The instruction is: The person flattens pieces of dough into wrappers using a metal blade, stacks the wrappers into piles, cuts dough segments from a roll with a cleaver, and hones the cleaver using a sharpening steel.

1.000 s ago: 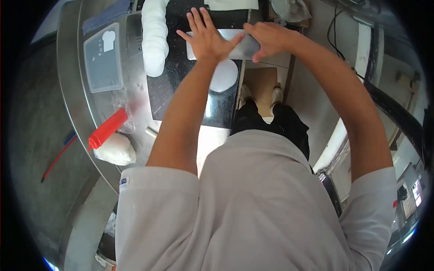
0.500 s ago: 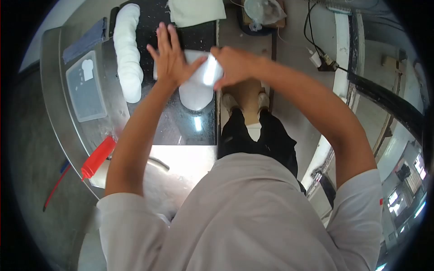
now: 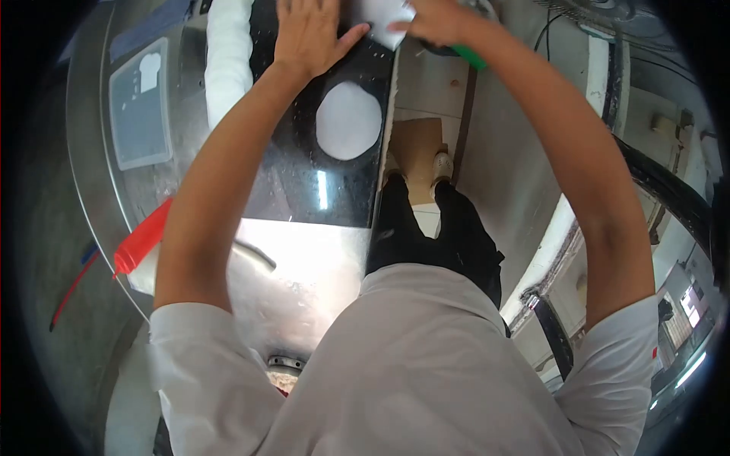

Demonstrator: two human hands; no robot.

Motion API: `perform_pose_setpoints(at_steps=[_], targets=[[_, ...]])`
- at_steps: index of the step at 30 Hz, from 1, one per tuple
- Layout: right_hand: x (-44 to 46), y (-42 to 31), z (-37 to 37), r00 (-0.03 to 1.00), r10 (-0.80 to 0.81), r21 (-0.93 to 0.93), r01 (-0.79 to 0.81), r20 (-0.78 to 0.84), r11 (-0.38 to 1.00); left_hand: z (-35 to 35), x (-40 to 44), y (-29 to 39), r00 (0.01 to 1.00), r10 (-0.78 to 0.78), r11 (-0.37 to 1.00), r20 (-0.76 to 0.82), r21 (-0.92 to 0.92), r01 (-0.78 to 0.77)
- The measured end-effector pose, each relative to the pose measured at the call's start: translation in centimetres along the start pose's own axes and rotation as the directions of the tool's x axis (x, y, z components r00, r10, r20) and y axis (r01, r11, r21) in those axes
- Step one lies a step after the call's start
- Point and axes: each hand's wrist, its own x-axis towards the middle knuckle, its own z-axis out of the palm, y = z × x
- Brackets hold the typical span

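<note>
At the top of the view, my left hand lies with its fingers stretched out over the black board. Its thumb points toward a pale, shiny sheet, and its fingertips run up to the frame edge. My right hand grips the sheet's right side between thumb and fingers; part of the sheet is cut off by the frame. Below both hands, a flat white round that looks like dough lies on the board, touched by neither hand. Left of my left hand stretches an overlapping row of white rounds.
A translucent plastic lid rests on the metal counter at the left. A red squeeze bottle lies beside my left forearm, with a curved pale handle nearby. A black bar crosses the right side.
Both hands have moved up and away from the white round, the right one taking the pale sheet with it. The round, partly covered before, is now fully uncovered. The camera view has shifted.
</note>
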Motion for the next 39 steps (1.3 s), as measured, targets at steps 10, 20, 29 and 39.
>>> perform_pose_setpoints(at_steps=[10, 20, 29, 39], targets=[[-19.3, -12.5, 9.7, 0.946, 0.201, 0.529, -0.31, 0.253, 0.79, -7.1, -5.5, 5.6, 0.434, 0.322, 0.946, 0.842, -0.263, -0.191], [-19.5, -13.4, 8.6, 0.913, 0.238, 0.538, -0.39, 0.332, 0.747, -5.8, -11.5, 3.7, 0.745, 0.365, 0.876, 0.558, -0.477, -0.073], [-17.7, -11.4, 7.3, 0.929, 0.237, 0.444, -0.346, 0.283, 0.826, -7.0, -9.4, 3.2, 0.72, 0.331, 0.857, 0.61, -0.514, 0.042], [-17.6, -9.3, 5.1, 0.879, 0.409, 0.44, -0.476, 0.245, 0.761, -7.5, -6.2, 2.4, 0.58, 0.18, 0.899, 0.794, -0.373, 0.232]])
